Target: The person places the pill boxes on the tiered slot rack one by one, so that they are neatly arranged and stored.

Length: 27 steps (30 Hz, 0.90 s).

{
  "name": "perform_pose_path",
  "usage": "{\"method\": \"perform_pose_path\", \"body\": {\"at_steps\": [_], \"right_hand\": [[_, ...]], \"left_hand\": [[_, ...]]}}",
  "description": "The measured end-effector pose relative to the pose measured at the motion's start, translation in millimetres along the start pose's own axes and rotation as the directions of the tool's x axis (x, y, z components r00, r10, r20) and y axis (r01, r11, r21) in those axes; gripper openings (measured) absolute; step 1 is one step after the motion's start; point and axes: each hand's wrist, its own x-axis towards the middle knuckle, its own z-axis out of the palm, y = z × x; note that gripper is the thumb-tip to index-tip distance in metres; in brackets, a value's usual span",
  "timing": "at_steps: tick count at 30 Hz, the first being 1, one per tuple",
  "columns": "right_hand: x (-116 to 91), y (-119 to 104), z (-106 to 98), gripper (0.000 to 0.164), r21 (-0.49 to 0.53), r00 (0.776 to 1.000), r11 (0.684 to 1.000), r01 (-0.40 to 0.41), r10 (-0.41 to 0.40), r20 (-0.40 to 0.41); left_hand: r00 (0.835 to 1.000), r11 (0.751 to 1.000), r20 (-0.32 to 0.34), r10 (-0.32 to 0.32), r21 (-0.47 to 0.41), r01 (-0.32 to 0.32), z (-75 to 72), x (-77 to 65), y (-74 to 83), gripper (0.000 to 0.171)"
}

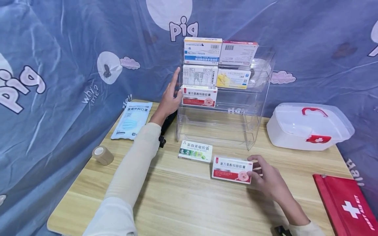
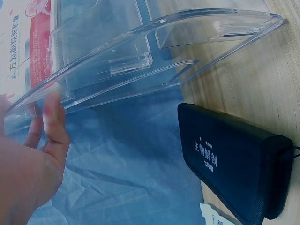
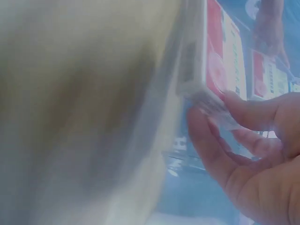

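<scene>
In the head view my left hand (image 1: pixel 171 98) lies against the left side of a clear acrylic rack (image 1: pixel 260 108). Its index finger points up along the side, with the thumb by the front edge. The left wrist view shows the fingertips at the transparent side panel (image 2: pixel 122 47). My right hand (image 1: pixel 268 177) pinches the right end of a red-and-white medicine box (image 1: pixel 232 168), thumb in front and fingers behind. A matching box (image 1: pixel 199 96) stands in the rack's third row, beside the left thumb. Just left of the held box lies a green-and-white medicine box (image 1: pixel 195 151).
More medicine boxes (image 1: pixel 202 50) fill the upper rows. A black zip case (image 2: pixel 225 159) lies left of the rack. Around the table are a mask packet (image 1: pixel 133 119), a tan bandage roll (image 1: pixel 103 155), a white first-aid box (image 1: pixel 307 127) and a red pouch (image 1: pixel 348 203).
</scene>
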Motion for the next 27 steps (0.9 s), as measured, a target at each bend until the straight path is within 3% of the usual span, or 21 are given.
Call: {"method": "perform_pose_path", "body": {"at_steps": [6, 12, 21, 27], "right_hand": [[30, -16, -29, 0.045, -0.055, 0.984, 0.996, 0.070, -0.078, -0.163], [70, -43, -60, 0.042, -0.159, 0.912, 0.975, 0.156, -0.204, -0.356], [132, -71, -93, 0.044, -0.228, 0.807, 0.960, 0.165, -0.264, -0.528], [156, -71, -100, 0.040, -0.222, 0.782, 0.963, 0.152, -0.254, -0.569]], "left_hand": [[1.000, 1.000, -0.001, 0.004, -0.004, -0.004, 0.7, 0.6, 0.1, 0.081], [1.000, 1.000, 0.000, -0.005, -0.001, 0.005, 0.7, 0.0, -0.5, 0.082], [1.000, 1.000, -0.004, 0.005, -0.005, -0.005, 1.3, 1.0, -4.3, 0.082], [1.000, 1.000, -0.007, 0.006, -0.016, -0.006, 1.3, 2.1, -3.1, 0.083]]}}
